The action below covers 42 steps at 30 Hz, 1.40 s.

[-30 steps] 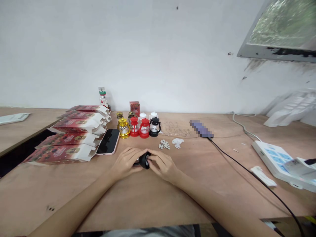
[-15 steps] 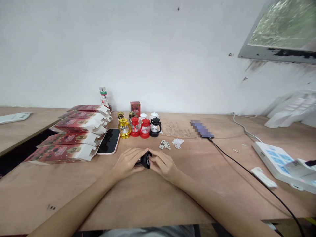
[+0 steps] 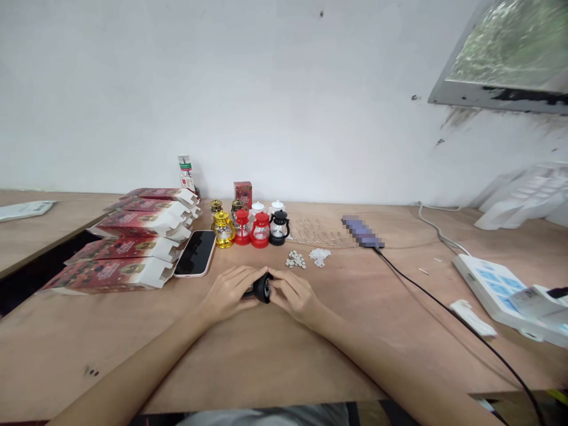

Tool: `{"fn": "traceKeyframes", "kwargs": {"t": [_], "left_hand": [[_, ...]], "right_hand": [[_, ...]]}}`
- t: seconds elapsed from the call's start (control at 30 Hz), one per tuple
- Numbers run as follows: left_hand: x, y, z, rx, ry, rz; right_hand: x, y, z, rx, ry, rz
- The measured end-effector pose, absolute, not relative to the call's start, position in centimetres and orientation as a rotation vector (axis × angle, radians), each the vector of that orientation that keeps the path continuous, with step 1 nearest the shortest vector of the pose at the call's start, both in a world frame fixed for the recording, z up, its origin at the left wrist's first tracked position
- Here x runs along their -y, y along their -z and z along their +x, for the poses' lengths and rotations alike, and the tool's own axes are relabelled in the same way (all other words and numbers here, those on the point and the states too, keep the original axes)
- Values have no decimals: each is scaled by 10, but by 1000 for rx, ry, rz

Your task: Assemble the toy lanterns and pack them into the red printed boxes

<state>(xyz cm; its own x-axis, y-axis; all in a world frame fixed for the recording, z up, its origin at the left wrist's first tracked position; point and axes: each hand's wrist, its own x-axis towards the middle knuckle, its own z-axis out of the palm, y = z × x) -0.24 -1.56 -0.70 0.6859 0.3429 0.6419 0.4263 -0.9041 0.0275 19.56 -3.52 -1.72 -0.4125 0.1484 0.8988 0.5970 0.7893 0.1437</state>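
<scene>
A small black lantern (image 3: 263, 289) lies on its side between my hands, its round base turned to the right. My left hand (image 3: 235, 286) is wrapped round its body and hides most of it. At the base, the bent fingers of my right hand (image 3: 294, 294) press against the rim; whether they also pinch a small part cannot be seen. Beyond the hands are a pile of button cells (image 3: 295, 259) and a heap of small white pieces (image 3: 319, 256). Several upright mini lanterns stand further back, among them a gold one (image 3: 223, 231), a red one (image 3: 260, 231) and a black one (image 3: 279, 229).
Open red printed boxes (image 3: 119, 275) lie stacked at the left, beside a phone (image 3: 195, 254). Thin wire pieces (image 3: 317, 234) are spread behind the white heap. To the right are a pixelated device (image 3: 361, 232) on a black cable (image 3: 426, 294) and a white power strip (image 3: 488, 287).
My hands and the black lantern keep almost the same place. The lantern's base looks turned very slightly; nothing else has visibly moved apart from a small camera shift.
</scene>
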Motion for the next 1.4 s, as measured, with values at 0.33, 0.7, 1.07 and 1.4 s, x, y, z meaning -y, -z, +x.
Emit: {"fn": "traceKeyframes", "kwargs": {"t": [0.33,0.7,1.07,1.4], "left_hand": [[15,7,-5,726,1027,-2730],[14,5,-5,932,1071,-2798],[6,10,-5,1161,1098,-2778],[17,-11,-6,1209,1451,-2965]], "right_hand": [[35,18,195,1940,372,-560],[32,24,194,1865,185,-713],[27,27,194,1813,94,-808],[32,17,202,1908,82,-607]]}}
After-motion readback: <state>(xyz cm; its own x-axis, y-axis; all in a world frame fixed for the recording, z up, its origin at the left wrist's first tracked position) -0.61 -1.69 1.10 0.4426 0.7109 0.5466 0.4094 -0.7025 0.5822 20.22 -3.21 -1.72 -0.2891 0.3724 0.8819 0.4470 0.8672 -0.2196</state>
